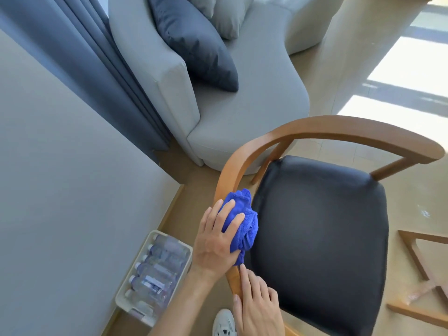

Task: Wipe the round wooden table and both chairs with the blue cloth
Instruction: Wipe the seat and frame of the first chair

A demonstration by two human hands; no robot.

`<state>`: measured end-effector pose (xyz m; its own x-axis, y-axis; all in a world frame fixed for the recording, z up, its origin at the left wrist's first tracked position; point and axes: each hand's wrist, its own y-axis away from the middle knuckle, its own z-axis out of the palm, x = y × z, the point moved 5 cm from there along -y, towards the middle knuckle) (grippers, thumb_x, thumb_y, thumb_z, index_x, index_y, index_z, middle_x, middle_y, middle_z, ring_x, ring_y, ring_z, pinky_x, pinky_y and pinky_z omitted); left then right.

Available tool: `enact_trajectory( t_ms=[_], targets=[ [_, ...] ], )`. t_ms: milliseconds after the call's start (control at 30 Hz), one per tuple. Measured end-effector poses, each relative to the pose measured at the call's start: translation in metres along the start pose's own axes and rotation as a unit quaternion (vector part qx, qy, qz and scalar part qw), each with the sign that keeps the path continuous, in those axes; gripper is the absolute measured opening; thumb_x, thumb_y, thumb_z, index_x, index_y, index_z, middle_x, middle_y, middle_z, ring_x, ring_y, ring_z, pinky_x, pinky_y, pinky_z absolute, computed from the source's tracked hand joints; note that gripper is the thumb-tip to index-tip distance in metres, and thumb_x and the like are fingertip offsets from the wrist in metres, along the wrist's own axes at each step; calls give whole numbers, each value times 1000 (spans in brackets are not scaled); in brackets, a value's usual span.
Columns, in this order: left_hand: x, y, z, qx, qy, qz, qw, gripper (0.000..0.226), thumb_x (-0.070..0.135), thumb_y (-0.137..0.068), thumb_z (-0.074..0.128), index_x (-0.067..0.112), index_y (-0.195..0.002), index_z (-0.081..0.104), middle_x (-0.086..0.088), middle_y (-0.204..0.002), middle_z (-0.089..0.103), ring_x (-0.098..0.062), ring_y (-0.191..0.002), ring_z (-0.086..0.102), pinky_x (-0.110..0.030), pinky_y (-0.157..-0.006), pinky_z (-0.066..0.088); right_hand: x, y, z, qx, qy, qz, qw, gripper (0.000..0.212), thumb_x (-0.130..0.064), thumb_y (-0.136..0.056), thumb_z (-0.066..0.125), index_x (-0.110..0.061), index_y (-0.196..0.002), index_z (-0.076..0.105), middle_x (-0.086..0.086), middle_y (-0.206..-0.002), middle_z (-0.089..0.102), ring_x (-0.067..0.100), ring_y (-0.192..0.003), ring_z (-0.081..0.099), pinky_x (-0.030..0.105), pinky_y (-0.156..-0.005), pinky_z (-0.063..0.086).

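A wooden chair (339, 128) with a curved back rail and a black padded seat (322, 229) stands in front of me. The bunched blue cloth (244, 226) lies over the chair's left armrest. My left hand (215, 241) wraps around the cloth and presses it onto the rail. Just below it, my right hand (257, 301) grips the near end of the same armrest. The round wooden table is out of view.
A grey sofa (242, 112) with a dark cushion (194, 42) sits behind the chair. A white crate of water bottles (155, 272) stands on the floor by the grey wall (72, 190). A wooden frame (421, 275) shows at the right edge.
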<state>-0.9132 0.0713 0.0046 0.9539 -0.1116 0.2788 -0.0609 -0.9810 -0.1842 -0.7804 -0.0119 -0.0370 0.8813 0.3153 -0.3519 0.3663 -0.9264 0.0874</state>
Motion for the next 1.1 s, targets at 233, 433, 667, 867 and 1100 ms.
enact_trajectory(
  t_ms=[233,433,667,867,1100],
  targets=[
    [-10,-32,-8,13,56,-52,997,63,21,-65,80,14,-122,54,-12,-139,46,-32,-131,41,-47,-103,42,-20,-34,17,-59,-15,-101,993,60,-30,-90,46,-3,-143,39,14,-150,36,29,-139,35,45,-109,27],
    [-26,-94,-20,-22,92,-52,994,56,22,-70,76,10,-122,59,-11,-137,49,-31,-123,48,-42,-104,41,-31,-84,9,-55,-52,-54,996,67,-32,-88,50,0,-144,33,17,-150,35,29,-140,33,49,-111,33],
    [-64,-139,-21,3,289,-197,937,39,27,-77,68,24,-114,57,9,-121,53,-9,-104,53,-25,-91,43,-46,-133,-16,11,-159,-2,987,74,-19,-88,55,-7,-150,17,10,-158,18,21,-146,19,48,-114,29],
    [-75,-174,-9,-93,292,-219,926,38,37,-78,63,30,-114,53,11,-117,50,-9,-102,53,-24,-81,40,-28,-191,-72,112,-230,59,965,72,-15,-88,57,-7,-151,20,4,-159,14,9,-147,10,31,-119,18],
    [-70,-191,-10,-235,636,-286,677,46,33,-74,52,31,-120,59,8,-124,62,-11,-113,60,-27,-93,48,-24,-244,-112,52,-248,9,967,64,-43,-88,39,-25,-148,28,-9,-159,15,6,-145,12,29,-117,17]
  ],
)
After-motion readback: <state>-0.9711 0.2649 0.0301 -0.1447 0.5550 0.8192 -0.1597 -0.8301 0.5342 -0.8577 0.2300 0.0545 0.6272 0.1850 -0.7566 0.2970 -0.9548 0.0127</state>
